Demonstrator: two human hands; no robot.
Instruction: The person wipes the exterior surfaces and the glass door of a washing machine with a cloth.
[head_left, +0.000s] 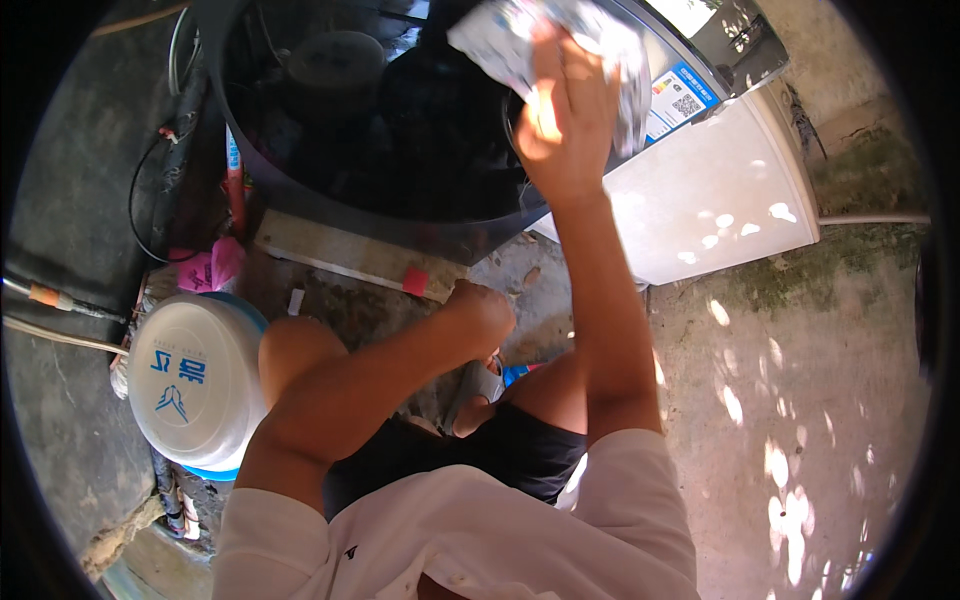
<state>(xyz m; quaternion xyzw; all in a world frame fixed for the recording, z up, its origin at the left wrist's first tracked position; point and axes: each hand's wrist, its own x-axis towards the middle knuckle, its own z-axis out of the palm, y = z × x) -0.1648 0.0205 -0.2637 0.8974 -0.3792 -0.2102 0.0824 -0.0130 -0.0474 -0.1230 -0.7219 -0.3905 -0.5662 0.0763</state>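
Observation:
My right hand (566, 120) presses a white patterned cloth (499, 41) on the upper right side of a dark, glossy washing machine (375, 172). The cloth is blurred and partly hidden behind the fingers. Lower down, near the machine's front edge, my left hand (480, 319) is curled into a fist with nothing visible in it. A blue and white energy label (682, 101) is stuck to the machine just right of the cloth. The machine's round dark lid shows reflections.
A lidded white tub (191, 382) stands at the left beside my knee. Pink plastic (206, 266) and a black cable (135, 202) lie near the wall. A long pale block (337, 251) runs along the machine's base. A white panel (712, 187) stands at the right on the concrete floor.

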